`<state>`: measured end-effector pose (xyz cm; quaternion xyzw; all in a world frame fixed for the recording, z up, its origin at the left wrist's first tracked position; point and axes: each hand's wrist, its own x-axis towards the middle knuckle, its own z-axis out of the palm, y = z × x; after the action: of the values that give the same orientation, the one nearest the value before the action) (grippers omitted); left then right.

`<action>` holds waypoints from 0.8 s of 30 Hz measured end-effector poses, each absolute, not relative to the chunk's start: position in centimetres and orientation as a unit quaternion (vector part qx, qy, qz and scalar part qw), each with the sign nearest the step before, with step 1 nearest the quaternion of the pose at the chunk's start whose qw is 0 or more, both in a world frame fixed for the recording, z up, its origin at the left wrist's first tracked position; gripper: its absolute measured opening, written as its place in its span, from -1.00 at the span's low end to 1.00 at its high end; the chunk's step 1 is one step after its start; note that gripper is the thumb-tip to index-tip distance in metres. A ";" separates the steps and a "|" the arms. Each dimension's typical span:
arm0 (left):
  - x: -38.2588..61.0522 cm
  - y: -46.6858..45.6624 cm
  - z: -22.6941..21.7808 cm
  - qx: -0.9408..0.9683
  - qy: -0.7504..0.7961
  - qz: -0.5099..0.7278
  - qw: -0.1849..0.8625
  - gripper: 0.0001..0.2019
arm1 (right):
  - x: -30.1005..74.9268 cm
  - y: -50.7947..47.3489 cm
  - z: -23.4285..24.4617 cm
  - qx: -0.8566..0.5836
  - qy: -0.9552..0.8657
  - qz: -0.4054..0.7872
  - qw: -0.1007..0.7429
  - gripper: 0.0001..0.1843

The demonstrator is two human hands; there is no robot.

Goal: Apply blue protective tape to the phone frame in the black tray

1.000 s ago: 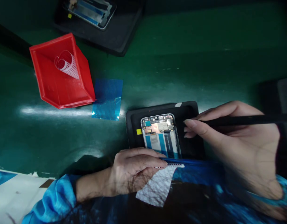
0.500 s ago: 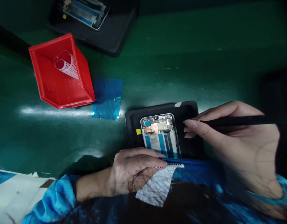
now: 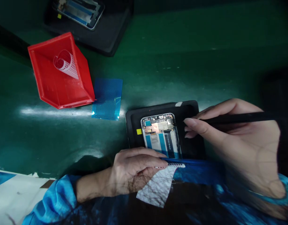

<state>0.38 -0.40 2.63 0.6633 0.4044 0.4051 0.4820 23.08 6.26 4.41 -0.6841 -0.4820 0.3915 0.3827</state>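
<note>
My left hand (image 3: 136, 170) is closed on a white perforated sticker sheet (image 3: 158, 187), which hangs below the fingers near my body. A dark blue strip lies along the sheet's upper edge. In my right hand (image 3: 237, 137) is a slim black tool (image 3: 235, 118), pinched between thumb and fingers; its working tip cannot be made out. Between the hands lies an opened phone (image 3: 159, 131) with its circuit board and blue strips exposed. It rests in a black tray (image 3: 190, 134), and my left hand hides its lower end.
Left of the tray is a blue perforated sheet (image 3: 107, 101) beside a red bin (image 3: 85, 75), which holds a curled white perforated sheet (image 3: 68, 67). Behind them, a second opened phone (image 3: 80, 14) lies on another black tray (image 3: 106, 43). Everything stands on a green surface (image 3: 172, 78).
The back tray with the second phone has shifted slightly left. My right hand and the black tool have risen and tilted a little. My left hand has barely moved.
</note>
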 end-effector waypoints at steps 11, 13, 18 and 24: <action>0.4 -0.1 2.8 0.668 0.397 0.411 0.477 -0.93 | 23.3 6.3 4.1 -0.680 -0.496 0.382 0.382 -0.58; 0.4 -0.1 2.9 0.670 0.401 0.408 0.473 -0.94 | 23.4 6.3 4.2 -0.678 -0.494 0.388 0.382 -0.59; 0.6 -0.1 2.9 0.668 0.407 0.408 0.470 -0.95 | 23.8 6.0 3.9 -0.672 -0.511 0.388 0.371 -0.68; 0.8 0.2 3.0 0.666 0.402 0.423 0.465 -0.92 | 23.9 5.8 4.0 -0.678 -0.549 0.341 0.351 -0.73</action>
<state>0.77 0.16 2.99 0.6660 0.4021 0.4226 0.4650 23.90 5.76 4.04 -0.6776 -0.5486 0.3413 0.3512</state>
